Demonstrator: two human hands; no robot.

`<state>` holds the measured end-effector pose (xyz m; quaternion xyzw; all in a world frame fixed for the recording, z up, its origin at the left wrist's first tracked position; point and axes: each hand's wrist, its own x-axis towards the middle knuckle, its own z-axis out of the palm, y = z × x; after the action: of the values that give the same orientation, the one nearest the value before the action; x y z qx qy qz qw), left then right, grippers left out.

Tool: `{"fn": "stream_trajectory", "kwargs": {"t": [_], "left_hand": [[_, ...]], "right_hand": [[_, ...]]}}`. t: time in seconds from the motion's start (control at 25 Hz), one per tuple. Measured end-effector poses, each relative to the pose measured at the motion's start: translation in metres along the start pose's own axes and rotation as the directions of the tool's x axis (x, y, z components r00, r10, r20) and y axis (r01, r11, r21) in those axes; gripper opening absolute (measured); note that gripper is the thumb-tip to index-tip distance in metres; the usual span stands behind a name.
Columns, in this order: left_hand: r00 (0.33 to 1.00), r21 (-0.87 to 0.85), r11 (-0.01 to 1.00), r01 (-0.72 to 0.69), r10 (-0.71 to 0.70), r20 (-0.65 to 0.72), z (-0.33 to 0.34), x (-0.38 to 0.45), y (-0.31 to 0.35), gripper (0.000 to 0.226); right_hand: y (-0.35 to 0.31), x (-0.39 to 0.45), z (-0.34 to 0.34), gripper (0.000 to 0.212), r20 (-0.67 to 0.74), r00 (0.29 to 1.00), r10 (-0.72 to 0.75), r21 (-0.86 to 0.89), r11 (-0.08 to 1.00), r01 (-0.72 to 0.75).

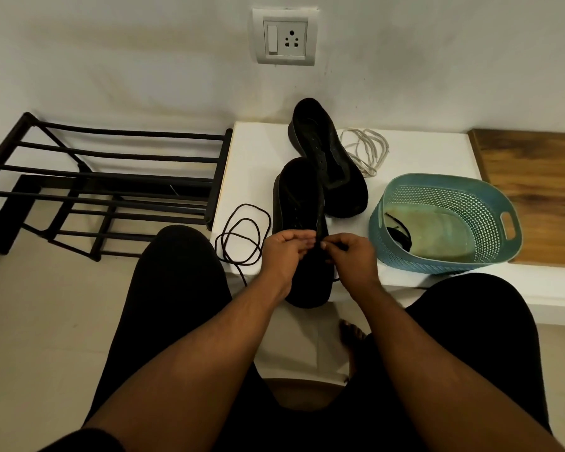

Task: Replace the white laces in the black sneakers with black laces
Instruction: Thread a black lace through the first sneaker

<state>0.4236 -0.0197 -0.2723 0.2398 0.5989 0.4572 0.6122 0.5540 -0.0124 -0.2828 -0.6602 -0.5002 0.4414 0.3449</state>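
Note:
Two black sneakers lie on a white ledge point(255, 151). The near sneaker point(299, 197) points away from me, and both hands work at its near end. My left hand point(286, 252) pinches the sneaker's eyelet edge. My right hand point(348, 252) pinches the end of a black lace point(242, 236), whose slack lies in loops on the ledge to the left. The far sneaker point(327, 158) lies unlaced behind it. A pile of white laces point(366, 151) sits to its right.
A teal perforated basket point(444, 223) stands right of the sneakers with another black lace point(398, 234) inside. A black metal shoe rack point(105, 187) lies on the floor at left. A wooden board point(535, 190) is at far right. My knees flank the ledge.

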Motion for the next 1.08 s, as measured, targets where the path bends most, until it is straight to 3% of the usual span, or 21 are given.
{"fn": "stream_trajectory", "kwargs": {"t": [0.08,0.16,0.36,0.44,0.48,0.56,0.64,0.72,0.88,0.96,1.08], "left_hand": [[0.992,-0.178,0.976,0.122,-0.123,0.008,0.0,0.004,0.003,0.02],[0.979,-0.214,0.956,0.202,-0.206,0.002,0.003,0.007,0.001,0.011],[0.969,0.034,0.969,0.243,-0.242,-0.048,0.011,0.015,0.003,0.011],[0.968,0.051,0.97,0.237,-0.231,-0.102,0.017,0.013,0.002,0.009],[0.973,0.06,0.979,0.196,-0.187,-0.133,0.02,0.011,0.001,0.011],[0.985,0.3,0.954,-0.011,0.062,-0.162,0.027,0.006,-0.006,0.015],[0.929,0.579,0.775,-0.255,0.362,-0.076,0.03,-0.003,-0.009,0.014],[0.845,0.624,0.668,-0.405,0.534,-0.024,0.024,-0.006,0.003,0.015],[0.744,0.524,0.673,-0.522,0.66,-0.107,0.004,0.034,0.089,0.031],[0.709,0.478,0.707,-0.521,0.67,-0.218,0.0,0.07,0.154,0.037],[0.717,0.405,0.808,-0.429,0.577,-0.392,-0.015,0.113,0.234,0.034]], "right_hand": [[0.003,0.001,-0.004,0.013,0.018,0.999,0.051,0.1,0.994,-0.052],[0.002,-0.002,-0.004,0.015,0.027,0.999,0.037,0.087,0.995,-0.039],[-0.008,-0.008,0.001,0.02,0.113,0.984,-0.141,-0.277,0.946,0.167],[-0.012,-0.009,0.004,0.029,0.161,0.973,-0.165,-0.307,0.929,0.209],[-0.012,-0.01,0.008,0.036,0.173,0.968,-0.184,-0.305,0.924,0.23],[-0.01,-0.014,0.012,0.043,0.144,0.969,-0.201,-0.332,0.913,0.239],[-0.008,-0.018,0.013,0.048,0.102,0.972,-0.21,-0.389,0.891,0.233],[-0.006,-0.019,0.009,0.061,0.101,0.978,-0.182,-0.423,0.882,0.207],[-0.011,-0.021,0.005,0.076,0.113,0.986,-0.126,-0.498,0.851,0.166],[-0.014,-0.024,0.008,0.067,0.12,0.982,-0.146,-0.502,0.845,0.187],[-0.014,-0.023,0.01,0.046,0.135,0.984,-0.119,-0.53,0.83,0.173]]}}
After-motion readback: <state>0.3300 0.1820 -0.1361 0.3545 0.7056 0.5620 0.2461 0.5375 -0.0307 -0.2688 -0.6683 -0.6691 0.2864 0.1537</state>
